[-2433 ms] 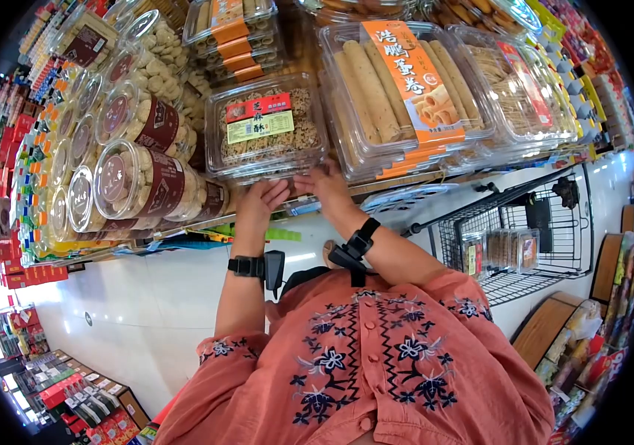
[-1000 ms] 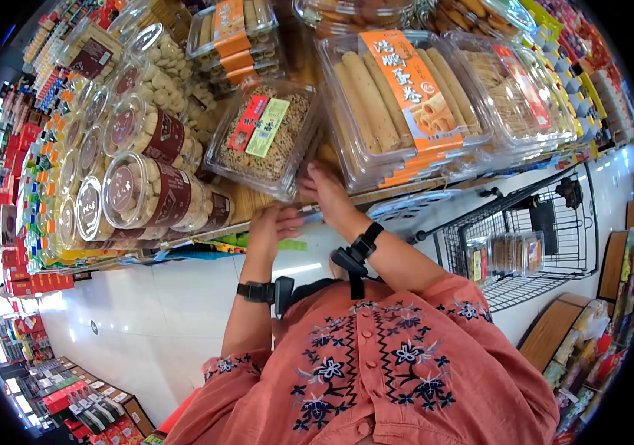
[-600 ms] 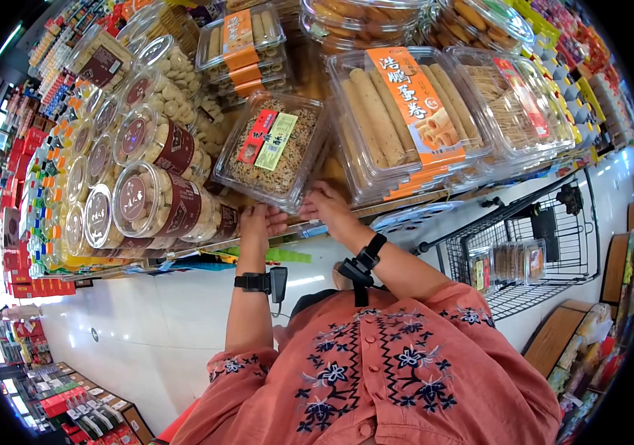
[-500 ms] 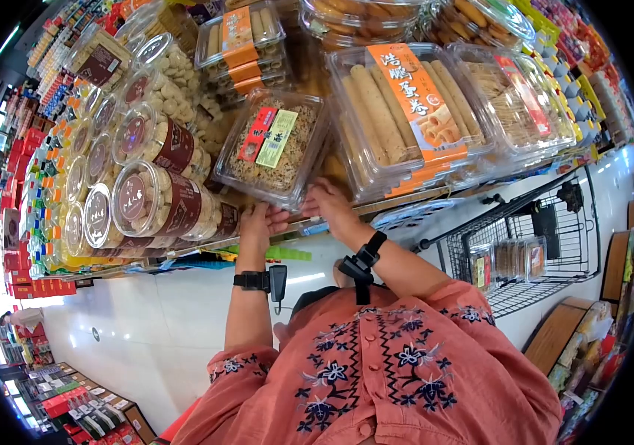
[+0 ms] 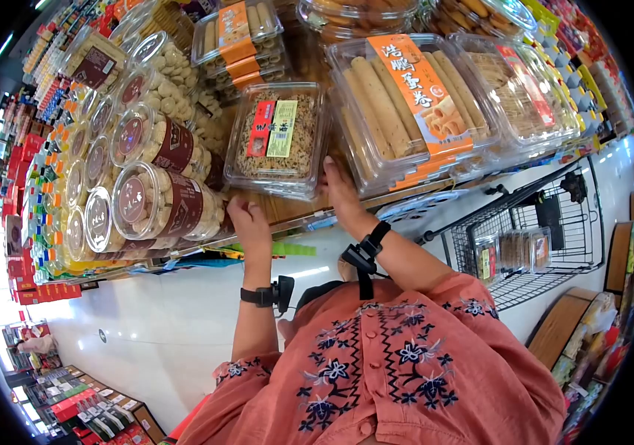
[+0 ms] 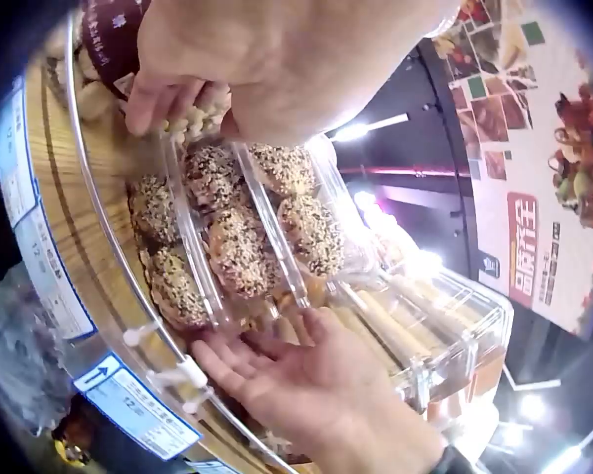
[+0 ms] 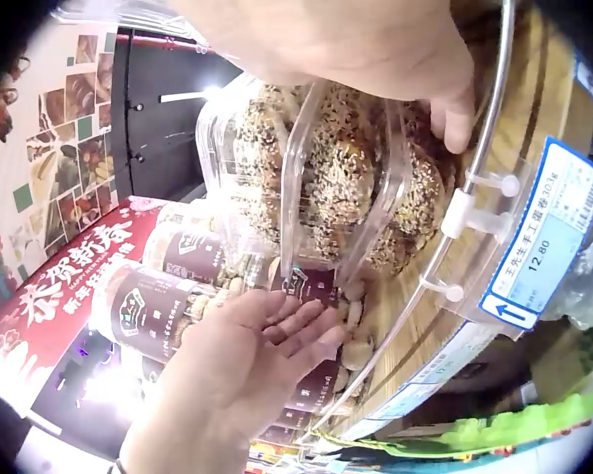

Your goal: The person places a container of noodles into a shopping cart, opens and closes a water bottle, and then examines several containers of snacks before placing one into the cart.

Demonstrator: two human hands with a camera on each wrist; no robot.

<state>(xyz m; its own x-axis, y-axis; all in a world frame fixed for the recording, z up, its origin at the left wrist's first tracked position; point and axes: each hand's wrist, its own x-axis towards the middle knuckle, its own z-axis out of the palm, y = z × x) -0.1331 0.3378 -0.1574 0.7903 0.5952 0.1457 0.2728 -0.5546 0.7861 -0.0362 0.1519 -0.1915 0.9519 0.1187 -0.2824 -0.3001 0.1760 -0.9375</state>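
A stack of clear plastic boxes of sesame pastries (image 5: 272, 141), with a red and green label on top, stands on the wooden shelf (image 5: 298, 211). My left hand (image 5: 250, 222) is at the near left corner of the stack, its fingers loosely bent. On the other side my right hand (image 5: 343, 194) has its fingers extended along the near right corner. Both wrist views show the stacked sesame boxes (image 6: 242, 247) (image 7: 326, 188) between the hands, with neither hand curled round a box.
Round tubs of cookies (image 5: 157, 200) are stacked at left, close to my left hand. Boxes of egg rolls (image 5: 421, 104) stand at right. A rail with price tags (image 7: 539, 242) edges the shelf. A shopping cart (image 5: 524, 237) holding several boxes stands to the right.
The sesame pastry stack, angled half a second ago, has turned to sit nearly square with the shelf edge. My hands have moved apart, the left outward and the right up along the side.
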